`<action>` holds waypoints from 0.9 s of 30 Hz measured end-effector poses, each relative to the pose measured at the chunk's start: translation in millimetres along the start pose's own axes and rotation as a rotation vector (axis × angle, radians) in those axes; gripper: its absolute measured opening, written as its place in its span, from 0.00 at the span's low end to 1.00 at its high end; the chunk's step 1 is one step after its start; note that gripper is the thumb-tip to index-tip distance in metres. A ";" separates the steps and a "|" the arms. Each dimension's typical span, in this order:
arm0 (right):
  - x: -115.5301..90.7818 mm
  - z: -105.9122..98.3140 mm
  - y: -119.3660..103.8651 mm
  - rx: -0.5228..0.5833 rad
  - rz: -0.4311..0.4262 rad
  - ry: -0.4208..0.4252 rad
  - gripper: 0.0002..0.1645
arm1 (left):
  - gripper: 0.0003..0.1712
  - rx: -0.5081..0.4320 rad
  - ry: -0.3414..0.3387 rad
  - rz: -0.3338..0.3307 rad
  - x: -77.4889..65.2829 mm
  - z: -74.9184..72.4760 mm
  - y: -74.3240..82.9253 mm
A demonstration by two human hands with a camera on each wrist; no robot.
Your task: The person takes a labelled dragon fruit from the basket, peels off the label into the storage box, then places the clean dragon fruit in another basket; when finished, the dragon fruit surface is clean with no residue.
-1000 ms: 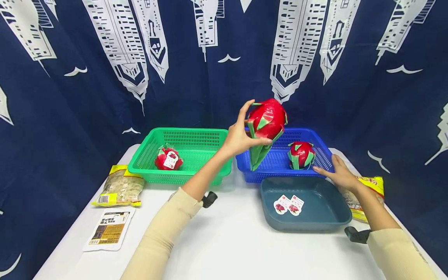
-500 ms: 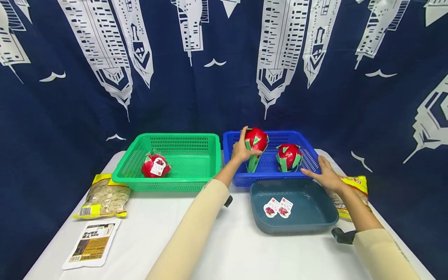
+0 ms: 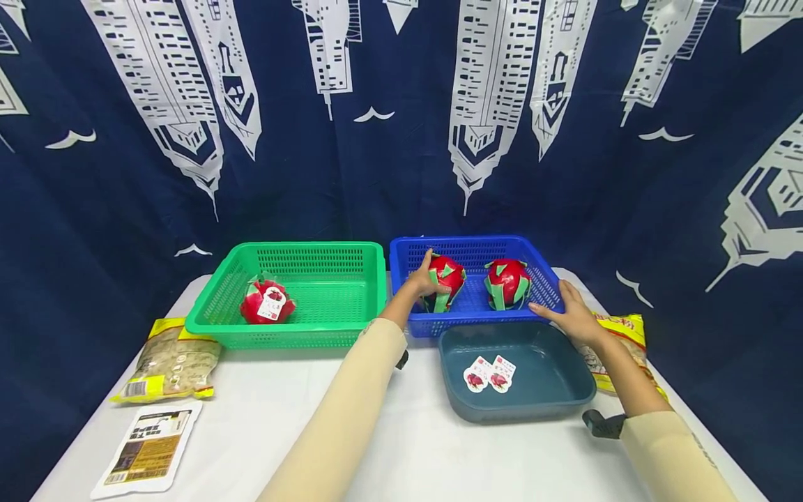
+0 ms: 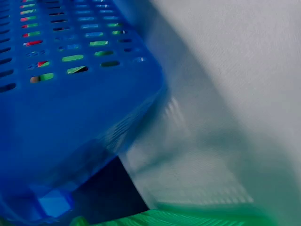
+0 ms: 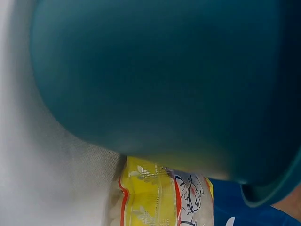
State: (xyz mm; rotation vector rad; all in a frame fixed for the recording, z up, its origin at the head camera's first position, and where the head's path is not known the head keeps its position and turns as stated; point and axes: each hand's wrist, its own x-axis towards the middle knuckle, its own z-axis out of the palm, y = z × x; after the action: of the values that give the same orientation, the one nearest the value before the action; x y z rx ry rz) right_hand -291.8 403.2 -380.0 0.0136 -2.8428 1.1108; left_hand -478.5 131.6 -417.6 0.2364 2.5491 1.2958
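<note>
In the head view my left hand (image 3: pixel 419 280) grips a red dragon fruit (image 3: pixel 447 277) with green scales, low inside the left part of the blue basket (image 3: pixel 461 322). A second dragon fruit (image 3: pixel 508 282) sits in the basket's right part. My right hand (image 3: pixel 576 314) holds the basket's front right corner, thumb on the front rim and fingers along the right side. Through the slots of the blue basket (image 4: pixel 75 108) in the left wrist view, bits of red and green show. Neither wrist view shows the grip itself.
Left of the blue basket stands a green basket (image 3: pixel 339 333) containing a labelled dragon fruit (image 3: pixel 258 307). A dark teal tub (image 3: pixel 546 376) with two dragon-fruit stickers (image 3: pixel 488 376) stands in front. Yellow bags (image 3: pixel 172 359) (image 3: pixel 621 341) flank the baskets; a flat white pouch (image 3: pixel 150 450) lies front left.
My left hand has lowered the dragon fruit from above the blue basket down into its left part. The right hand stays at the basket's corner. The head view has shifted slightly.
</note>
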 end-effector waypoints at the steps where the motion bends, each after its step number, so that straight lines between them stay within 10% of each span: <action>1: -0.1 0.6 0.2 -0.001 0.002 0.000 0.62 | 0.69 -0.051 -0.033 -0.021 -3.1 -1.3 0.2; 7: 0.9 2.4 -0.9 -0.002 0.023 -0.004 0.63 | 0.80 -0.280 -0.155 -0.048 20.7 1.6 -18.4; 12: 0.9 4.2 -1.7 -0.002 0.033 -0.005 0.63 | 0.63 -0.153 -0.056 -0.056 -54.0 -14.3 20.7; 14: 0.1 4.2 -2.3 -0.003 0.035 -0.003 0.63 | 0.62 -0.136 -0.040 -0.046 -57.8 -13.5 22.2; 17: -1.7 3.4 -3.7 -0.005 0.039 -0.001 0.63 | 0.62 -0.098 -0.021 -0.043 -49.1 -10.8 21.9; 21: -0.7 6.1 -3.5 -0.002 0.043 -0.008 0.63 | 0.66 -0.055 -0.039 0.053 17.5 8.4 -21.1; 24: 2.1 10.3 -2.9 0.000 0.042 -0.026 0.64 | 0.65 -0.009 -0.139 0.133 30.6 3.7 -38.1; 27: 3.6 11.4 -2.3 0.000 0.033 -0.035 0.63 | 0.59 0.166 -0.212 0.194 -35.4 -32.1 -3.3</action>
State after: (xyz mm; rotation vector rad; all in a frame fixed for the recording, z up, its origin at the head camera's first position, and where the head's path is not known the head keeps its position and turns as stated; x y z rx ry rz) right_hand -296.2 393.9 -386.4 -0.0144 -2.8837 1.1278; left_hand -455.0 95.7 -396.3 0.6345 2.4991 1.0557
